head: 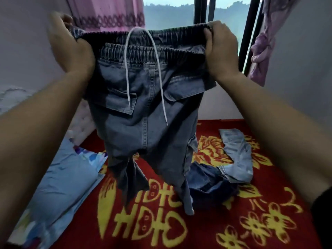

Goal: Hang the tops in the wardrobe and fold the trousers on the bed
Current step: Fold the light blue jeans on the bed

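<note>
Left hand (70, 45), right hand (221, 49), grip clamped on trousers (143, 114), red bedspread (206, 230) (yellow flowers), window (170, 15) behind

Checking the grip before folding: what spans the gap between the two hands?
In the head view, the elastic waistband of the grey denim cargo trousers stretches from left hand to right hand, its white drawstring hanging midway.

Grey walls (27, 51); pink curtain (107, 11); hazy window (168, 17)
</note>
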The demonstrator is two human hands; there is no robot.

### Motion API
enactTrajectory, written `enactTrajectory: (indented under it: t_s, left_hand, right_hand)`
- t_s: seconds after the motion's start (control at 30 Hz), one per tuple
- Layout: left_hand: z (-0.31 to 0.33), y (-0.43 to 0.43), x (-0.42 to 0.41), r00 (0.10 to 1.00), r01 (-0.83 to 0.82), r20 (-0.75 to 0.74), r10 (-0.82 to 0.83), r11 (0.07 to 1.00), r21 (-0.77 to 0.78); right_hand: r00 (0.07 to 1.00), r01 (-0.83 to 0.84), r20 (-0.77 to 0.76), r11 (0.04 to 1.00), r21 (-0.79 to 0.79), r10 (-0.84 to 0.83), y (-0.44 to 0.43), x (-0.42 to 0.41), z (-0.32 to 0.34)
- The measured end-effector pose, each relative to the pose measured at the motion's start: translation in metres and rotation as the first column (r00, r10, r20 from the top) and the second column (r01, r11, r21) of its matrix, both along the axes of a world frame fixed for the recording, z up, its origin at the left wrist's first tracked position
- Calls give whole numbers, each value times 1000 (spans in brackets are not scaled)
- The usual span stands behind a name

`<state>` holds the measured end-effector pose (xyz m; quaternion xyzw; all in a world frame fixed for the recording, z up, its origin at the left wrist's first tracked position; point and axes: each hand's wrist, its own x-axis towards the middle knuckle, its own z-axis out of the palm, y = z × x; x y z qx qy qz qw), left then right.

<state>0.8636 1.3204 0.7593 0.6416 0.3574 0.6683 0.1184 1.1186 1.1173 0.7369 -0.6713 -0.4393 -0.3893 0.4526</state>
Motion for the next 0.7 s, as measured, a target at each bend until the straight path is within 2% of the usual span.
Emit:
enactTrajectory:
  t_s: [0.07,0.1,0.13,0.17,0.2,0.23,0.27,0.3,0.37,0.43,0.47,0.53,0.6,0.63,0.67,0.7]
  left_hand:
    - [-10,-8,-1,995,-95,-17,95,995,-1]
    - [-22,-13,0,987,-133,-94,129,990,-37]
    - [-41,-13,0,970,-141,-209,121,986,-85]
    - [-68,-8,-1,934,-117,-351,61,983,-141]
    - [-99,-4,-2,863,-75,-503,-42,975,-210]
    - [-132,2,-4,764,-48,-626,-154,955,-293]
    - [-163,6,-7,671,-53,-701,-240,928,-368]
    - [-190,5,-13,612,-88,-732,-298,895,-438]
    - [-231,3,-22,539,-171,-758,-367,833,-525]
    - [-243,-3,-28,495,-216,-774,-394,807,-549]
    - [-241,-2,-29,509,-211,-764,-397,803,-557]
    - [-226,1,-32,653,-153,-662,-367,793,-590]
    - [-215,5,-35,842,-102,-495,-215,838,-536]
    - [-213,3,-39,891,-118,-436,-130,859,-498]
    - [-215,4,-42,894,-139,-436,-100,864,-484]
    - [-220,2,-45,852,-163,-503,-141,843,-512]
  right_hand:
    - [994,-102,53,982,159,94,1,-9,-8]
    - [990,-137,49,979,149,131,2,-13,-21]
    - [988,-156,-1,987,45,157,2,-13,-38]
    - [986,-146,-97,978,-152,132,1,-12,-59]
    - [981,-114,-192,904,-412,37,-2,-5,-84]
    - [964,-97,-252,771,-630,-85,-9,2,-108]
    - [942,-106,-282,634,-766,-183,-18,7,-133]
    - [910,-155,-331,535,-831,-250,-30,9,-156]
    - [827,-297,-460,444,-845,-323,-45,6,-195]
    - [795,-349,-521,467,-812,-310,-45,0,-212]
    - [804,-329,-523,521,-787,-282,-40,-2,-212]
    - [838,-270,-522,709,-652,-161,-32,-4,-201]
    - [885,-216,-465,883,-416,-2,-33,-11,-190]
    - [910,-188,-414,917,-350,28,-34,-14,-191]
    - [925,-176,-380,909,-377,21,-35,-15,-197]
    - [924,-176,-382,850,-497,-32,-34,-14,-205]
